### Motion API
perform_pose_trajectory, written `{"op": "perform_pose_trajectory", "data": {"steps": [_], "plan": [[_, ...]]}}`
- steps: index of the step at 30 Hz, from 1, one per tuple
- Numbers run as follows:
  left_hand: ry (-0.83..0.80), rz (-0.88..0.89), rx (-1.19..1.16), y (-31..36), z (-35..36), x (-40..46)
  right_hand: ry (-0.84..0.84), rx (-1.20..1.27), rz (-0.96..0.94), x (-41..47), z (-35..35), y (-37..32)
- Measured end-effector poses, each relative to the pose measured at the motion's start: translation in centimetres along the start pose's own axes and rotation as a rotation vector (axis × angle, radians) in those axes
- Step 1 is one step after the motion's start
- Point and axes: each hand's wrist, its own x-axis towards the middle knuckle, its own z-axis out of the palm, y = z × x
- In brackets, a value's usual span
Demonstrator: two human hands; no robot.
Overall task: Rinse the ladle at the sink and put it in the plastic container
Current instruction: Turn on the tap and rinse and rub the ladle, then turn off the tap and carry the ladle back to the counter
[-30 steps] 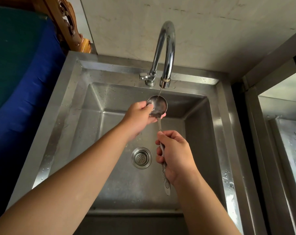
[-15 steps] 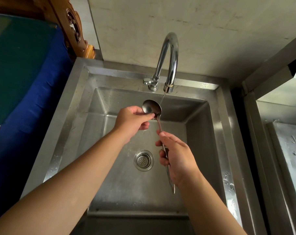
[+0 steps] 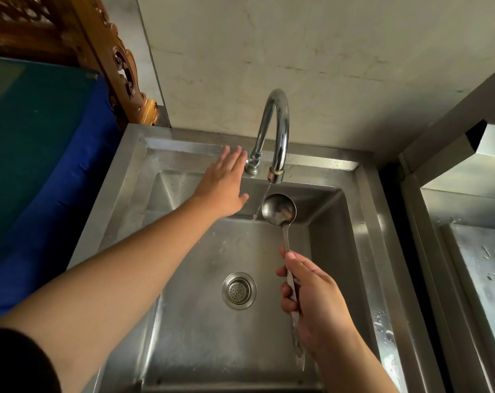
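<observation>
A steel ladle stands upright over the sink basin, its bowl just right of a thin stream of water from the curved tap. My right hand is shut on the ladle's handle, low at the right. My left hand is open with fingers spread, stretched toward the tap's base and valve, fingertips close beside it. The plastic container is not in view.
A round drain strainer sits in the basin floor. A blue and green covered surface lies to the left, below a carved wooden piece. Another steel unit stands at the right. A wall rises behind the tap.
My left hand has let go of the ladle's bowl and moved up and back toward the tap's base. The ladle's bowl now sits just right of the stream.
</observation>
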Motion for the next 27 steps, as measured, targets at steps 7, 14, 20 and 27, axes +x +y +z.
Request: {"op": "perform_pose_trajectory", "data": {"steps": [7,14,20,27], "plan": [[-0.085,-0.012,0.127,-0.7,1.6,-0.1,-0.011,0.026,0.029,-0.6,-0.2,0.9],[-0.105,-0.028,0.094,-0.4,1.9,-0.6,-0.053,0.067,0.068,-0.9,0.0,1.5],[-0.18,-0.076,0.059,-0.1,2.3,-0.9,-0.071,0.131,0.063,-1.0,0.2,1.2],[-0.145,-0.241,-0.359,2.3,0.0,-5.1,-0.08,0.197,0.1,-1.2,0.0,0.5]]}}
